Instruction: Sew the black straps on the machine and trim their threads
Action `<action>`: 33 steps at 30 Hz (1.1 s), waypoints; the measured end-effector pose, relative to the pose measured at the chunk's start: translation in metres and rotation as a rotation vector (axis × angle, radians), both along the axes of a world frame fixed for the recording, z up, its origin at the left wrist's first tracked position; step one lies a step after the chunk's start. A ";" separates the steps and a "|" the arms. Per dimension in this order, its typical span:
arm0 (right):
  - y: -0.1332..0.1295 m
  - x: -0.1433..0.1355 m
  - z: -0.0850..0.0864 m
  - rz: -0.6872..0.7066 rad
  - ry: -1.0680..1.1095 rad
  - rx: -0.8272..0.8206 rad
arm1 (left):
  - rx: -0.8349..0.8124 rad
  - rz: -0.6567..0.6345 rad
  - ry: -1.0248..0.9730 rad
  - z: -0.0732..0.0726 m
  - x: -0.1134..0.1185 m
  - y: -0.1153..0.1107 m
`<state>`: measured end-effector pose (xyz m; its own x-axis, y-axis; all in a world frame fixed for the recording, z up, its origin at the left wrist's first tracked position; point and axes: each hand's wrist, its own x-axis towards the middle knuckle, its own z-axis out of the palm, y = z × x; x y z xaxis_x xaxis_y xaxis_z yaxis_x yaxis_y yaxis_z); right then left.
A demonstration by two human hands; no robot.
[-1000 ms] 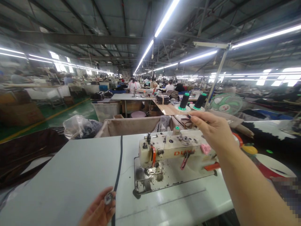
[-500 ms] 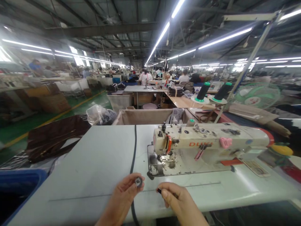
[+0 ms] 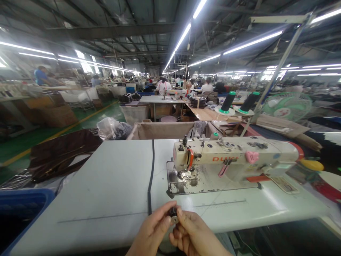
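My left hand [image 3: 156, 227] and my right hand [image 3: 193, 229] meet above the front edge of the sewing table [image 3: 112, 181]. Between their fingertips is a small bobbin [image 3: 174, 217], dark with a pale round metal end that has a hole in it. My right thumb and fingers pinch it from the right. Left fingers close around the other side, where the metal bobbin case is mostly hidden. A dark flat strip [image 3: 151, 174] runs across the table and passes behind my left hand. Beyond my hands stands a sewing machine [image 3: 229, 160].
Left of the table is a blue basket [image 3: 45, 195] beside dark brown material [image 3: 64, 153]. A fabric-lined bin [image 3: 165, 131] stands behind the table. Black thread cones [image 3: 227, 102] and a green fan [image 3: 287, 106] are at the right. People work at farther tables.
My hands, apart before with the bobbin case in the left and a small dark bobbin in the right, have come together. The view has shifted slightly.
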<state>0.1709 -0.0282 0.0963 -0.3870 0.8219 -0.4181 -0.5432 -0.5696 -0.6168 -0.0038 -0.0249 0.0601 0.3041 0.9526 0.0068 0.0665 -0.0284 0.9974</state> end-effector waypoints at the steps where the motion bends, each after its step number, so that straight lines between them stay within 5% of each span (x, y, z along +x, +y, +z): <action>1: 0.001 0.000 -0.001 0.015 0.002 0.007 | 0.013 -0.012 0.013 -0.001 0.002 -0.001; 6: 0.001 0.001 -0.010 0.029 -0.077 0.102 | 0.046 0.029 -0.001 -0.004 0.012 -0.001; 11: 0.006 0.020 -0.018 0.148 -0.567 0.462 | -0.182 0.205 -0.345 -0.004 0.020 0.001; 15: 0.014 0.037 -0.019 0.103 -0.679 0.385 | -0.369 0.173 -0.566 -0.004 0.024 0.002; 18: 0.014 0.045 -0.003 0.048 -0.757 0.420 | -0.416 0.119 -0.613 -0.001 0.026 0.002; 24: 0.007 0.041 0.034 0.092 -1.047 0.895 | -0.330 -0.162 -0.441 0.004 0.026 -0.002; 27: 0.009 0.036 0.030 0.153 -1.144 0.915 | -0.308 -0.227 -0.466 0.003 0.026 -0.004; 33: 0.011 0.040 0.023 0.172 -1.088 0.792 | -0.385 -0.087 -0.617 0.013 0.024 -0.007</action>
<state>0.2110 -0.0172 0.1197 -0.2876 0.9576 -0.0175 0.4672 0.1243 -0.8754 0.0197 -0.0321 0.0731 0.4281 0.8945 -0.1290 -0.4970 0.3522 0.7930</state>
